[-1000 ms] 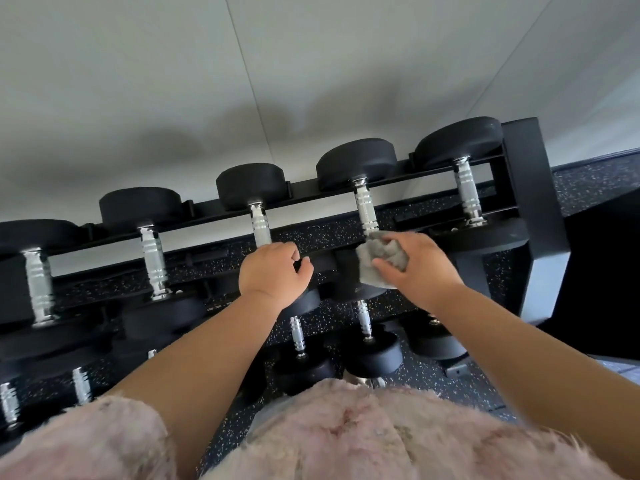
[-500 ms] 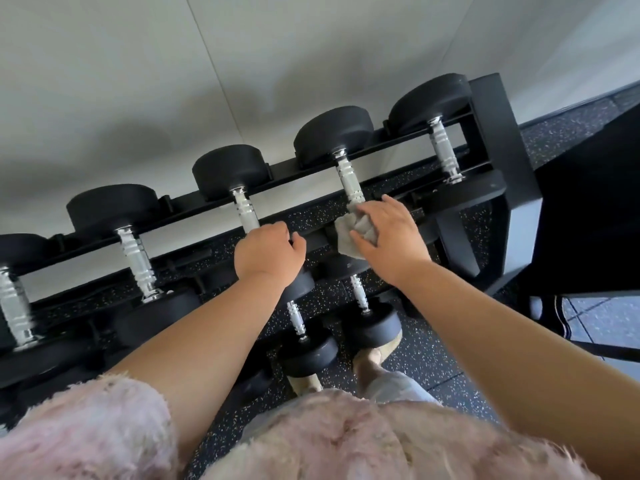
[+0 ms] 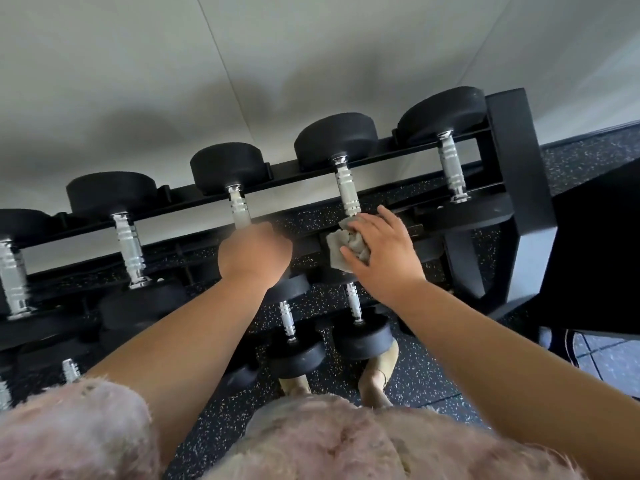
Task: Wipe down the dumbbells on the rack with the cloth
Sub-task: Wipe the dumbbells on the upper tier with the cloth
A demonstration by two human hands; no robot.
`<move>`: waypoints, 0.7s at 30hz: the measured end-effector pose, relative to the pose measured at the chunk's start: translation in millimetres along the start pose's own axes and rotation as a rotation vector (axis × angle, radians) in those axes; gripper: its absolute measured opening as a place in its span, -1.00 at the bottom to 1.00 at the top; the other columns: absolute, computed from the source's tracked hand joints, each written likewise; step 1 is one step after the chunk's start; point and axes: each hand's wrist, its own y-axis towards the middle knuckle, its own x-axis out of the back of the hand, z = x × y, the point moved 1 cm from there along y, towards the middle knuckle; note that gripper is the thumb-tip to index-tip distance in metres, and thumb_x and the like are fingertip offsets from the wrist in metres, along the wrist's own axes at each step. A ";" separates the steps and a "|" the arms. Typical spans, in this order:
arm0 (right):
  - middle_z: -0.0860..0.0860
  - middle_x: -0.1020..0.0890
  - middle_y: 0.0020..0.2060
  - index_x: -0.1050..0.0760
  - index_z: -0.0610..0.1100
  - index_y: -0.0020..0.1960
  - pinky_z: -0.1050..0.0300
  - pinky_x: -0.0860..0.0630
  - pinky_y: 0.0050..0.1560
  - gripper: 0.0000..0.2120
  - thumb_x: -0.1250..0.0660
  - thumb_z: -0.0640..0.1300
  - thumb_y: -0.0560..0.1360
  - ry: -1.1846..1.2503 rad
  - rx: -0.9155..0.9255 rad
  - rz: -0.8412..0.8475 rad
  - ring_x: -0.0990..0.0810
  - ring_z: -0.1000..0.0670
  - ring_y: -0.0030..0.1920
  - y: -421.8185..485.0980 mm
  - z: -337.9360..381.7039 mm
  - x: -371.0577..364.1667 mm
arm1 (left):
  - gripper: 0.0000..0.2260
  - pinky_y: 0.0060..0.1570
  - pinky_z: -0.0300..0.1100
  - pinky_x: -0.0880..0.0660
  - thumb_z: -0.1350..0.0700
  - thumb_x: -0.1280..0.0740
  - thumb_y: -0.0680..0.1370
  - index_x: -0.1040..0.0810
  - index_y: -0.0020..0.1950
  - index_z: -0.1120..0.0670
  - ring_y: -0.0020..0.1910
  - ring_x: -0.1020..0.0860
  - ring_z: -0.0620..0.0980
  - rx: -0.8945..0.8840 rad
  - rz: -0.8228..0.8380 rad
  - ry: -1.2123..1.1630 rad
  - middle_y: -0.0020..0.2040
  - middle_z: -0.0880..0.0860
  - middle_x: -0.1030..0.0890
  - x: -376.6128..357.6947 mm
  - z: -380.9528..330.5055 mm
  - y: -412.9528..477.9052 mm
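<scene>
While the right hand [image 3: 379,252] pinches the crumpled gray cloth [image 3: 346,245] against the near end of a dumbbell [image 3: 346,192] with a shiny, bumpy handle, the left hand [image 3: 254,252] curls tight round the next dumbbell [image 3: 237,206]. Both have round black ends and lie on the black rack [image 3: 516,168].

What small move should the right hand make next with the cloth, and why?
Probably slide the grey cloth up the chrome handle toward the far head. The right hand holds the cloth bunched at that handle's near end, and the length above shows bare. The left hand grips the neighbouring dumbbell.
</scene>
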 end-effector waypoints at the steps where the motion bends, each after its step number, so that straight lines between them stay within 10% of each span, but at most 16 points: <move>1: 0.24 -0.51 0.34 -0.45 0.16 0.40 -0.03 -0.19 0.59 -0.59 -0.29 0.22 0.59 0.056 0.030 0.004 -0.27 0.06 0.53 2.2 -9.5 4.3 | -0.73 -0.22 -0.06 -0.57 -0.17 -0.19 0.59 -0.49 -0.16 -0.02 -0.29 -0.52 0.05 0.030 0.003 0.031 -0.29 -0.04 -0.53 0.1 -2.7 0.8; 7: 0.14 -0.63 -0.08 -0.49 0.07 0.15 0.29 -0.45 -0.22 -0.79 -0.24 0.17 0.66 0.501 -0.394 0.138 -0.63 0.14 -0.07 12.4 -41.7 34.0 | -0.77 -0.25 -0.11 -0.52 -0.14 -0.21 0.57 -0.52 -0.15 -0.04 -0.26 -0.53 0.02 0.113 0.070 0.031 -0.26 -0.05 -0.56 2.0 -8.2 3.6; 11: 0.08 -0.64 -0.09 -0.52 0.02 0.14 0.22 -0.48 -0.24 -0.74 -0.20 0.17 0.68 0.448 -0.446 0.094 -0.65 0.06 -0.07 19.1 -38.2 37.4 | -0.79 -0.21 -0.08 -0.56 -0.13 -0.22 0.58 -0.53 -0.15 -0.06 -0.26 -0.54 0.01 0.166 0.070 0.008 -0.26 -0.05 -0.58 2.7 -9.5 3.9; 16: 0.09 -0.57 0.23 -0.52 0.02 0.31 0.06 -0.34 0.47 -0.68 -0.31 0.12 0.62 0.213 -0.025 0.078 -0.40 0.02 0.44 6.4 -17.8 23.9 | -0.74 -0.17 -0.04 -0.61 -0.10 -0.18 0.59 -0.56 -0.18 -0.05 -0.32 -0.56 0.04 0.337 0.023 -0.056 -0.30 -0.01 -0.60 3.2 -13.2 5.5; 21: 0.13 -0.62 -0.09 -0.55 0.05 0.13 0.28 -0.50 -0.20 -0.71 -0.23 0.23 0.64 0.336 -0.219 0.176 -0.61 0.15 -0.13 19.9 -45.9 34.5 | -0.71 -0.30 -0.12 -0.52 -0.11 -0.17 0.59 -0.53 -0.22 -0.01 -0.34 -0.54 0.02 0.331 0.008 -0.055 -0.32 -0.01 -0.58 1.6 -12.9 4.3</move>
